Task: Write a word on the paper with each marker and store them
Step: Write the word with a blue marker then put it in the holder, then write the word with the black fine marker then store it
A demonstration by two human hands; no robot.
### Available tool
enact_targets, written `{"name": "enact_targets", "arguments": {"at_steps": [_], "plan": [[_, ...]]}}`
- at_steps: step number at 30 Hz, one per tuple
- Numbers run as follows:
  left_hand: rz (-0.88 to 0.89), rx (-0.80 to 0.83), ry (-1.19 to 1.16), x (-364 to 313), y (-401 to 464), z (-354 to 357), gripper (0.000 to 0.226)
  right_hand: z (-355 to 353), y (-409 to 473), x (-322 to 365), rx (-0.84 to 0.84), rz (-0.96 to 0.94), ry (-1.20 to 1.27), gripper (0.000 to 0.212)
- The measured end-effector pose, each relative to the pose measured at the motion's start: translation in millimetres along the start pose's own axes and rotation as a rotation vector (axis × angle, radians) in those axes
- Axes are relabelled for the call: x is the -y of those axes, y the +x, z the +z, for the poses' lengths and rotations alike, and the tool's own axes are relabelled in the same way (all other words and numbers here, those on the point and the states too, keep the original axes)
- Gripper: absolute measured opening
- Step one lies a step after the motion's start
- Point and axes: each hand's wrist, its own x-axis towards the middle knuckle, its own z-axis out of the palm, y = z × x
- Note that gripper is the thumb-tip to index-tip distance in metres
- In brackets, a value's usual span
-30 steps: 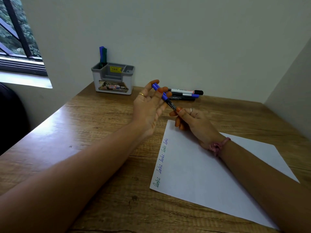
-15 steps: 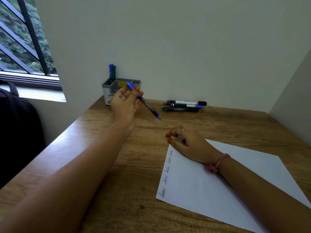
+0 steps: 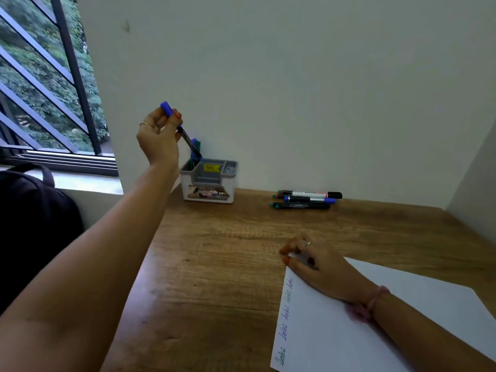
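My left hand pinches a blue-capped marker near its cap, raised above the grey organiser box at the back left. The marker slants down, and its lower end hangs just over the box's left compartment, where a blue and a green marker stand. My right hand rests with loosely curled fingers on the top left corner of the white paper. Several small handwritten words run down the paper's left edge. Three more markers lie side by side by the back wall.
The wooden desk sits in a corner, with a wall behind and another at the right. A barred window is at the left, and a dark bag sits below it beside the desk's left edge.
My left hand carried the blue-capped marker away from my right hand, up and back to the organiser box. My right hand dropped onto the paper's corner. The view tilted upward.
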Motion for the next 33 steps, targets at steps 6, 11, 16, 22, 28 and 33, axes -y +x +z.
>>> {"name": "enact_targets", "arguments": {"at_steps": [6,11,16,22,28,33], "plan": [[0.025,-0.091,0.078,21,30,-9,0.032,1,0,-3,-0.007,0.016,0.025,0.026],[-0.043,-0.051,0.244,51,38,-14,0.031,1,0,-3,-0.023,0.01,0.055,0.035],[-0.069,0.09,0.526,73,41,-13,0.038,1,0,-3,-0.025,0.021,0.073,0.013],[-0.018,0.102,0.738,82,36,-14,0.041,1,0,-5,-0.025,0.019,0.053,0.023],[0.204,0.041,0.666,74,8,-8,0.03,1,0,-4,-0.015,0.033,0.045,0.016],[0.387,0.344,0.638,84,-56,16,0.019,-1,0,-1,-0.01,0.035,0.034,0.024]]}}
